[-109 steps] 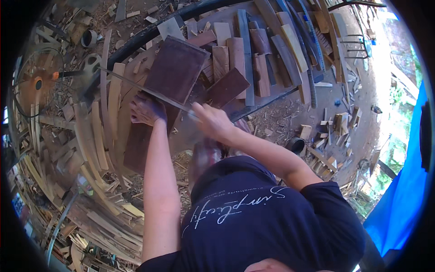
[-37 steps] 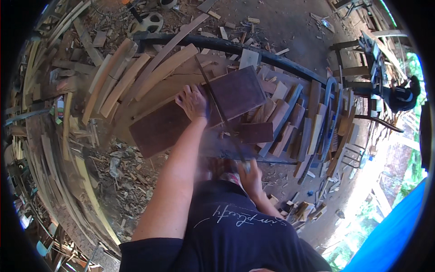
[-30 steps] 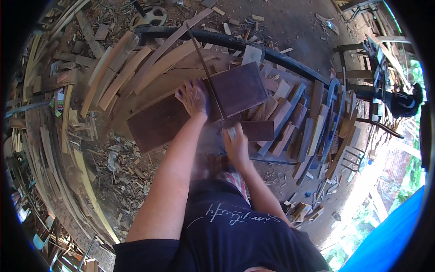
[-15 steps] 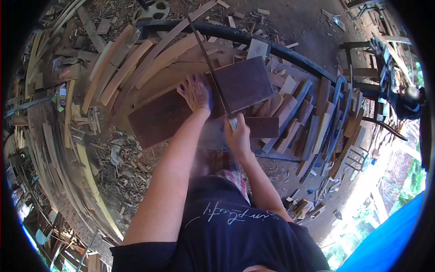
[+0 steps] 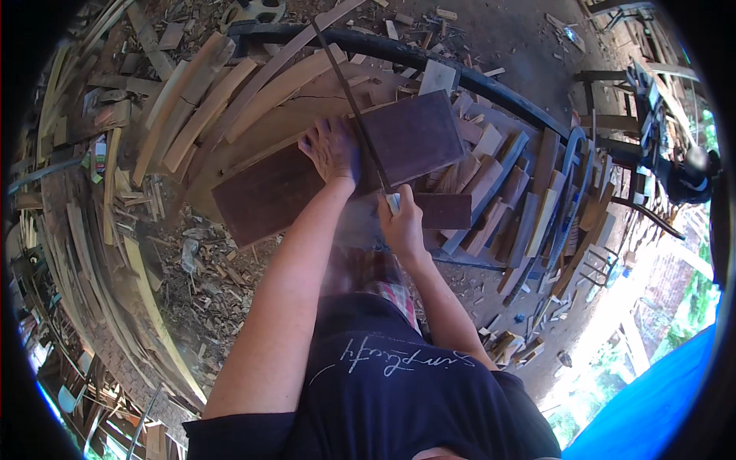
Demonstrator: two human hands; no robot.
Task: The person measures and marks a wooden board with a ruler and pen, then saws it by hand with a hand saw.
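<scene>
The right hand [image 5: 402, 218] is wrapped around the pale handle [image 5: 393, 204] of a saw [image 5: 349, 96], at the near end of the tool. The long, thin blade slants away to the far left and crosses a dark brown board [image 5: 268, 193]; how deep it sits in the wood I cannot tell. Left of the blade, the left hand [image 5: 332, 153] lies flat on the board with its fingers spread, gripping nothing. The board rests at a slant on a wooden counter [image 5: 295, 115], its left end nearer the wearer than its right end.

Just right of the right hand is a smaller dark brown piece [image 5: 446, 211]. Beyond it, short wooden blocks [image 5: 483, 188] lie close together in a row, with a curved blue piece [image 5: 571, 169] at their right. Left of the board, long lighter planks [image 5: 207, 115] lie side by side, and a dark bar [image 5: 506, 90] runs along the far side.

Nearest is the wearer's dark shirt [image 5: 429, 383], above plaid cloth [image 5: 399, 299]. The ground to the left is littered with wood chips [image 5: 215, 284]. A bright blue sheet [image 5: 652, 399] hangs at the near right.
</scene>
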